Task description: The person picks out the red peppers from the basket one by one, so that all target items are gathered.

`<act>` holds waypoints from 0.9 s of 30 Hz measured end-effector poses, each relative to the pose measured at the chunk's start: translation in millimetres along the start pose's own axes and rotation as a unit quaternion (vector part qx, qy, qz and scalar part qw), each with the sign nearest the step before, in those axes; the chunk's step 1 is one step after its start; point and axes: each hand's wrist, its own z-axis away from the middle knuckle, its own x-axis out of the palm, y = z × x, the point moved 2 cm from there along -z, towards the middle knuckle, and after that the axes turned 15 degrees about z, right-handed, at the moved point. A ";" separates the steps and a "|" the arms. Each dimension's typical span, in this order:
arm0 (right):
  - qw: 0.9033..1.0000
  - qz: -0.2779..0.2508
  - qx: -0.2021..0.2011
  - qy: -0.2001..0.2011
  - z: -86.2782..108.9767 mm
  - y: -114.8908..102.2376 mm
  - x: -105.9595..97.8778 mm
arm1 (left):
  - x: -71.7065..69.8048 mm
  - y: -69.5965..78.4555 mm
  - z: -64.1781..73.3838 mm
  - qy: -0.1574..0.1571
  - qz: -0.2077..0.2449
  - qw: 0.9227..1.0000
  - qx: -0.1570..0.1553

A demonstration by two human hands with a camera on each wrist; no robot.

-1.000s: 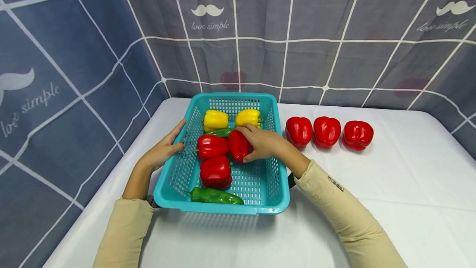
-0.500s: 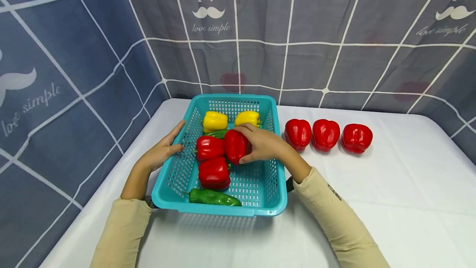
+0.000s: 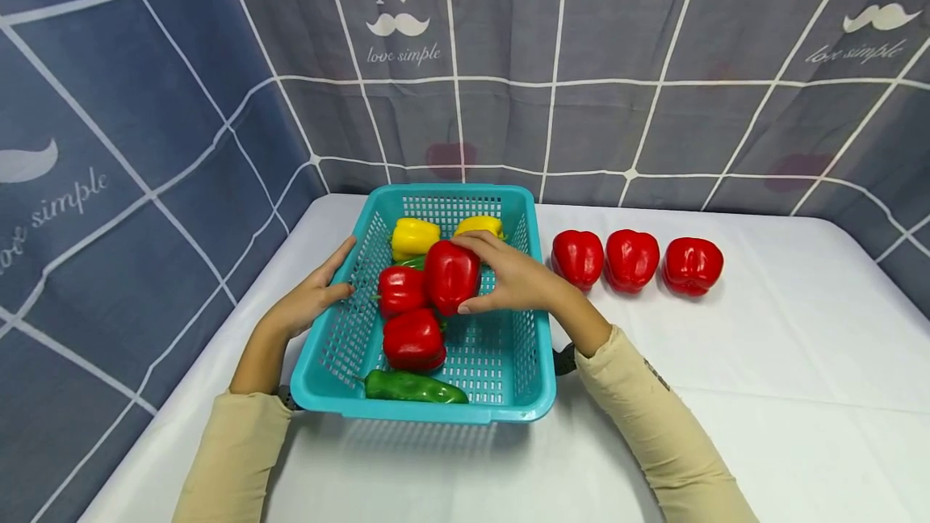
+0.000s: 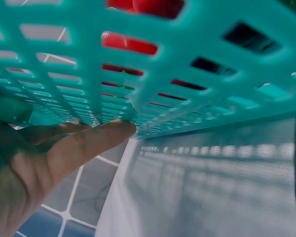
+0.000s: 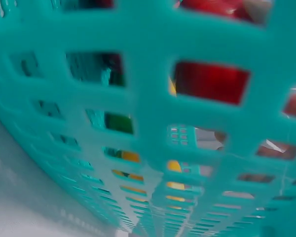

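My right hand (image 3: 512, 277) grips a red bell pepper (image 3: 452, 277) above the other peppers in the turquoise basket (image 3: 421, 412). Through the basket's holes in the right wrist view, the red of a pepper (image 5: 212, 81) shows. My left hand (image 3: 312, 297) lies along the basket's left side, its fingers straight against the outer wall, the thumb at the rim. Inside the basket are two more red bell peppers (image 3: 414, 340), two yellow bell peppers (image 3: 416, 239) at the back, a long green pepper (image 3: 414, 387) along the front, and another green one, mostly covered.
To the basket's right, three red bell peppers (image 3: 632, 261) stand in a row on the white tablecloth (image 3: 763, 361). A grey checked curtain (image 3: 508, 127) closes off the back, and its blue side (image 3: 174, 144) runs close along the left.
My right hand has lifted the red bell pepper and carried it slightly left, so it now overlaps the yellow and green peppers behind it. The left hand stays at the basket's side.
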 end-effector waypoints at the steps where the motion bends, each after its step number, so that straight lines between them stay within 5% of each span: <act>1: 1.000 -0.006 0.000 0.002 0.9 -0.2 -0.7 | -0.2 0.1 -0.1 -0.001 -0.001 1.000 0.001; 15: 0.998 -0.059 0.011 0.020 28.1 4.6 -15.5 | 0.5 2.3 1.0 0.000 -0.007 1.000 0.010; 27: 0.995 -0.055 -0.001 0.089 59.1 18.4 -41.4 | 0.5 0.9 0.5 -0.004 -0.010 1.000 0.008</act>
